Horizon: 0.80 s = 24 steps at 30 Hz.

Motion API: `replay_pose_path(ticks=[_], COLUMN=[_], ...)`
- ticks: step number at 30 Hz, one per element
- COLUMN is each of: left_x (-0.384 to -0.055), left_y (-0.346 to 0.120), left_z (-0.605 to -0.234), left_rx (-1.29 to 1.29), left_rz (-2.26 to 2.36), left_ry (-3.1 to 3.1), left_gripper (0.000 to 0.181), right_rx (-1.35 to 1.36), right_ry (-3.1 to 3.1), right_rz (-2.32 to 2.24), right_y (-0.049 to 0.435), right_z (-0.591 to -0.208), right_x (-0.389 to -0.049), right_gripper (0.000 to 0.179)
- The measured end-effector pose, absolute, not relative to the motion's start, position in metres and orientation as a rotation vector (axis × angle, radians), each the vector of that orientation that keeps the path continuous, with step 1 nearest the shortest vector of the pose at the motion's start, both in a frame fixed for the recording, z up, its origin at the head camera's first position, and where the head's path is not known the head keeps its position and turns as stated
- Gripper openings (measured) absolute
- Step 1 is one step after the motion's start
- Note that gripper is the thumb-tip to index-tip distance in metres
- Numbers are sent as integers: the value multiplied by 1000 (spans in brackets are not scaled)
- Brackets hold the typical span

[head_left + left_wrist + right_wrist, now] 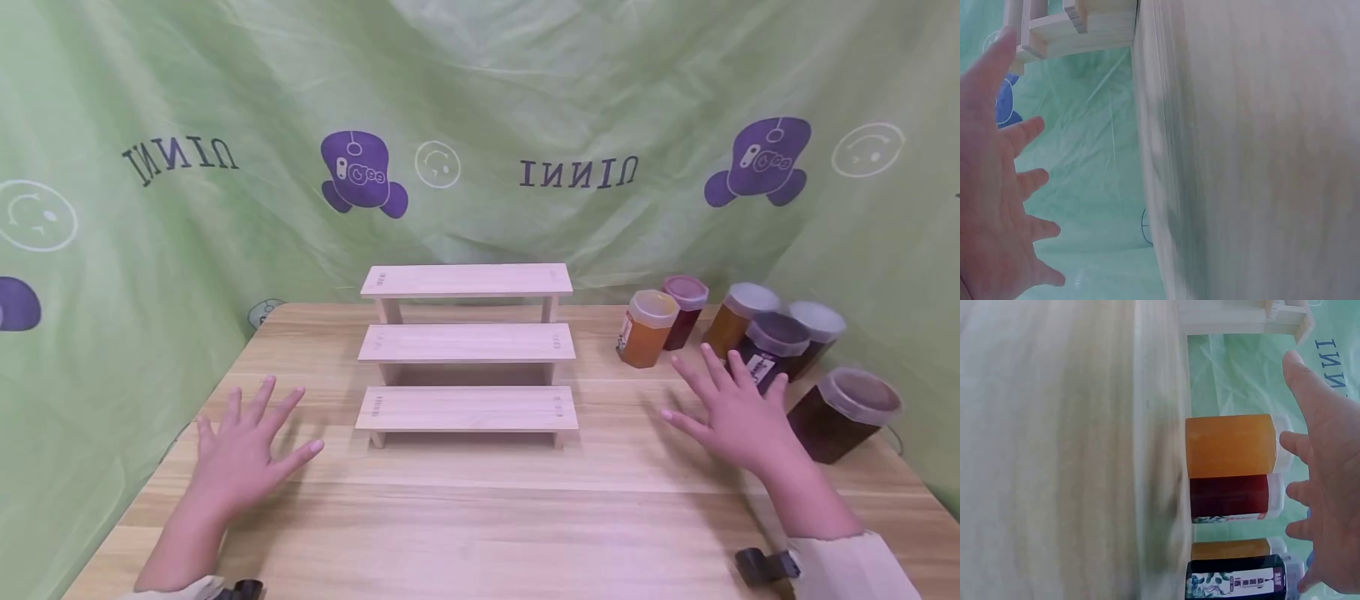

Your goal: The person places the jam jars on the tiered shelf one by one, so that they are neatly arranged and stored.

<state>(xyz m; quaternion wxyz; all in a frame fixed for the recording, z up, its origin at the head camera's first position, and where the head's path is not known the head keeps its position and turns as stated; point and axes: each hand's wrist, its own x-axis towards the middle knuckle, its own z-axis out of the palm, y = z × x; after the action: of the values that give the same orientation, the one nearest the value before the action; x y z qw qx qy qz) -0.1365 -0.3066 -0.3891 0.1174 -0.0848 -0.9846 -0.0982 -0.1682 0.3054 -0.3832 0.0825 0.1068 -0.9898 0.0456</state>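
fingers (258, 402) spread wide, holding nothing: left hand (240, 462) near the desk's (525, 533) left edge, right hand (750, 425) by jars (645, 340) toward the far right corner, contact unclear. stepped wooden rack (465, 408) midway along the far edge. seemingly poised; gripping jars calls for curled fingers.

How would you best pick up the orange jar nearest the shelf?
I'd take its body, below the lid, with the right hand, coming from the near side. The jar stands upright with straight, flat-faced walls, so fingers and thumb could probably wrap it from either side. The red jar crowds it behind and to the right; the near side looks open.
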Motion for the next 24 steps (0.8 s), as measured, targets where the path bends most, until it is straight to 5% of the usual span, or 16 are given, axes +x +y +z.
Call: replay_pose_path(ticks=[24], left_x=[-154], left_y=[-292], left_z=[-388], left_rx=[-349], left_rz=[-1150], left_ry=[-2769], left_gripper=[74], right_rx=[439], right_ry=[-2794], right_rz=[425], right_y=[301], right_z=[-372], right_x=[-189], right_gripper=[85])
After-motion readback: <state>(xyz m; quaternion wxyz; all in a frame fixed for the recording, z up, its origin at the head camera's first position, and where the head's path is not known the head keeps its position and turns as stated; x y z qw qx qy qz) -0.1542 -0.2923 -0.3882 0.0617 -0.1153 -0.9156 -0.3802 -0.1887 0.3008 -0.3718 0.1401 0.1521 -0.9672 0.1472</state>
